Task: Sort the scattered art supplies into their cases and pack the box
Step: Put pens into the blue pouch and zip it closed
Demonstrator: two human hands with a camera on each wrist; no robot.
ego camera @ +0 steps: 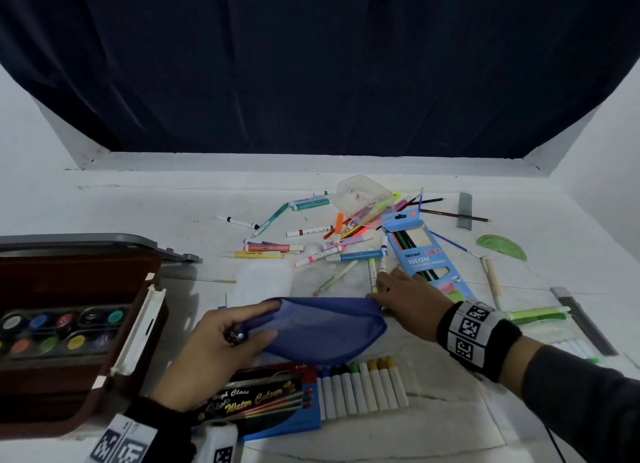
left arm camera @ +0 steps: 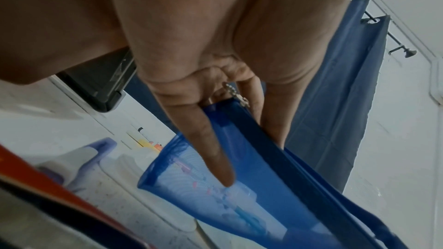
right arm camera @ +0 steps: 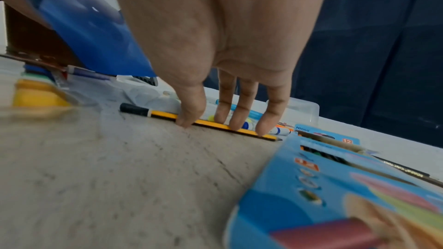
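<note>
My left hand (ego camera: 242, 331) grips the left, zipper end of a blue mesh pouch (ego camera: 322, 327), thumb on top and fingers under it; the left wrist view shows the fingers (left arm camera: 215, 154) on the pouch (left arm camera: 251, 196) by its metal zipper pull. My right hand (ego camera: 381, 291) reaches past the pouch's right end with straight fingers. In the right wrist view its fingertips (right arm camera: 239, 124) and thumb touch a yellow pencil (right arm camera: 165, 114) with a black end, which lies flat on the table. A blue neon pencil box (ego camera: 429, 258) lies just right of that hand.
An open brown case (ego camera: 69, 376) with paint pans stands at the left. A blue water colour box (ego camera: 270, 400) and a row of crayons (ego camera: 363, 383) lie near me. Several markers (ego camera: 311, 244), a clear tub (ego camera: 363, 194), a green protractor (ego camera: 502, 246) and brushes are scattered behind.
</note>
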